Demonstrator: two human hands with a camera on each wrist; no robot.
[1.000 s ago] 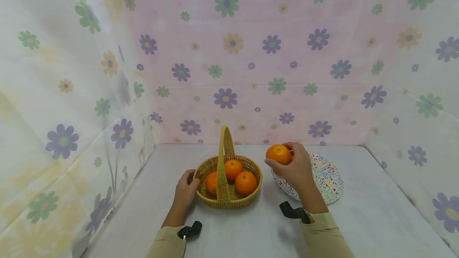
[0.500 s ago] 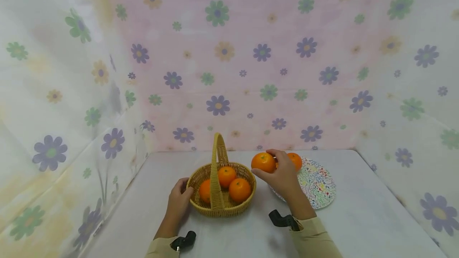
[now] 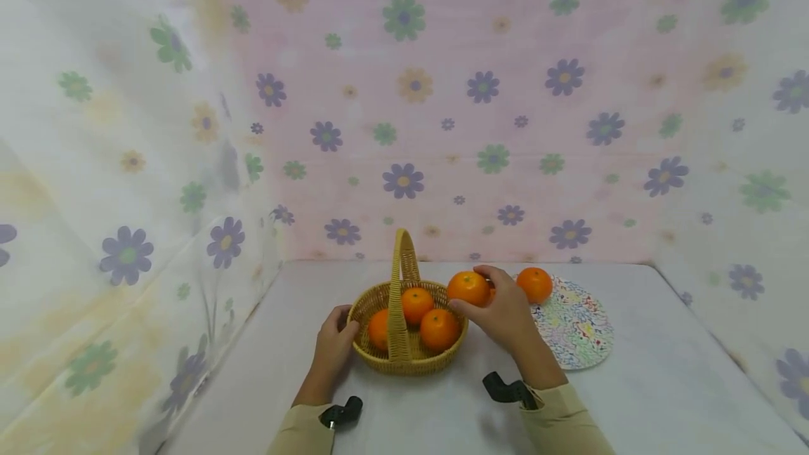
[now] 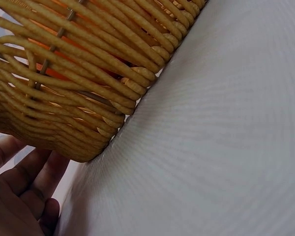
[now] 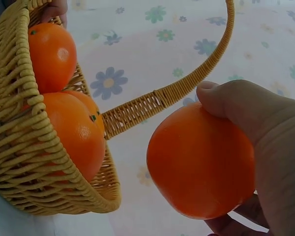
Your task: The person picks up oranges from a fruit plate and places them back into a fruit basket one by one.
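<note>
Toward the far edge of the table [image 3: 430, 416], an orange [image 3: 469, 288] is held by the right hand [image 3: 508, 313] beside the basket [image 3: 411, 367], whose rim is gripped by the left hand [image 3: 334, 339].

Showing rough, ridged wickerwork on the basket [image 3: 411, 368], with a faint sheen along the rounded strands. Showing the same material, tightly wrapped and ribbed, on the handle [image 3: 397, 321]. Looking smooth and softly glossy on the orange [image 3: 469, 288] in the right hand [image 3: 505, 313]. Gleaming with small bright highlights on the oranges [image 3: 440, 330] inside the basket. Looking matt on the speckled round mat [image 3: 578, 332]. Appearing as matt, lightly creased cloth on the beige sleeves [image 3: 565, 418] and as dark, hard plastic on the wrist mounts [image 3: 502, 389]. Looking smooth on the pale tabletop [image 3: 417, 416], and like thin, wrinkled fabric on the flowered backdrop [image 3: 436, 41].
</note>
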